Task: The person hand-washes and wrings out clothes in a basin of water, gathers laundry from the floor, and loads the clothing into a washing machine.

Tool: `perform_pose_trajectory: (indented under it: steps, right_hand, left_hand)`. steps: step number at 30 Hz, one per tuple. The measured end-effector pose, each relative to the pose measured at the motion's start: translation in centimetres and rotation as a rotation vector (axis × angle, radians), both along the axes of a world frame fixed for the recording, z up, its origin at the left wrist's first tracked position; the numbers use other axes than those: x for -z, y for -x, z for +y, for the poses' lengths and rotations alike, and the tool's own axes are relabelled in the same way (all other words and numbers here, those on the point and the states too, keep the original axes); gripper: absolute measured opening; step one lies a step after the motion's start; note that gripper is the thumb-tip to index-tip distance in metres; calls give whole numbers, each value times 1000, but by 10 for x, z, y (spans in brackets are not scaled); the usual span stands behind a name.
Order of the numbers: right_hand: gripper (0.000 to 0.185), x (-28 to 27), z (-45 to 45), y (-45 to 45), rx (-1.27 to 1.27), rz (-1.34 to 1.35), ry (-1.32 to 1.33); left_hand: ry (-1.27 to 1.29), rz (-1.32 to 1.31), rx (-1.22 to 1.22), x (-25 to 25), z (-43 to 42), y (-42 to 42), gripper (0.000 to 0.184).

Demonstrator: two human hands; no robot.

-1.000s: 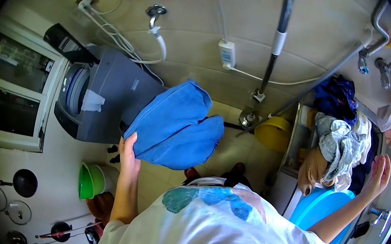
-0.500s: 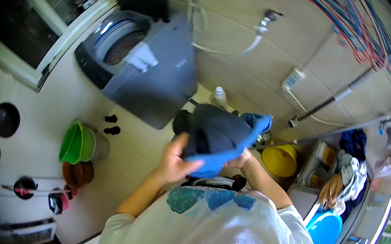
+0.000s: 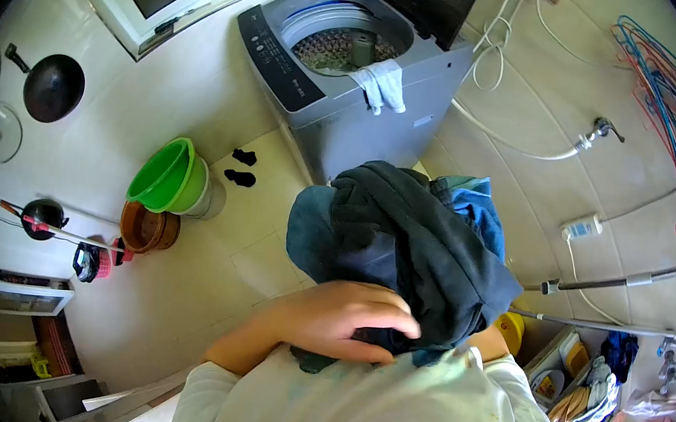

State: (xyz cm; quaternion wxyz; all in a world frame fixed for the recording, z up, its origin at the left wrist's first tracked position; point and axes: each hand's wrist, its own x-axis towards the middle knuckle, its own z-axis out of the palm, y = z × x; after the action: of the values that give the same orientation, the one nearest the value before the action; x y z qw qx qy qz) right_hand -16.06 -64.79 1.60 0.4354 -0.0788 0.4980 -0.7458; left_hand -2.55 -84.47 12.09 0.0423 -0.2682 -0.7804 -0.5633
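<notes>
A bundle of dark grey-green clothes (image 3: 426, 247) is held against the front of my white shirt. Blue fabric (image 3: 482, 203) shows at its far right side. My left hand (image 3: 354, 323) is at the near edge of the bundle, its fingers and thumb curled around a dark fold. Only a bit of my right forearm (image 3: 492, 343) shows, at the bundle's right side; the right hand is hidden behind the cloth. Beyond the bundle stands a grey top-loading washing machine (image 3: 363, 142) with its lid raised. A white cloth (image 3: 383, 86) hangs over its rim.
Two black socks (image 3: 241, 178) lie on the tiled floor. Green basins (image 3: 165, 177) and a brown tub (image 3: 148, 228) stand to the left. More clothes (image 3: 589, 398) pile up at right near the taps. Hangers (image 3: 668, 133) and a metal rail (image 3: 616, 283) are along the wall.
The view has turned, bringing the washing machine nearer the centre. The clothes have come in against my shirt, and my right hand has gone out of sight behind them.
</notes>
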Motion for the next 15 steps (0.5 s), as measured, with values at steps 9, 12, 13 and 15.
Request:
perform_pose_trajectory:
  steps: [9, 12, 13, 15]
  right_hand:
    - [66, 3, -61, 69, -62, 72, 84]
    - [64, 11, -94, 95, -87, 62, 132]
    - [63, 15, -105, 100, -97, 56, 140]
    - [62, 19, -125, 112, -104, 44, 162]
  left_hand:
    - [281, -54, -546, 17, -104, 69, 72]
    - [354, 47, -638, 53, -114, 108, 47]
    - [297, 57, -694, 63, -116, 114, 42]
    - [-173, -201, -897, 70, -124, 125, 38]
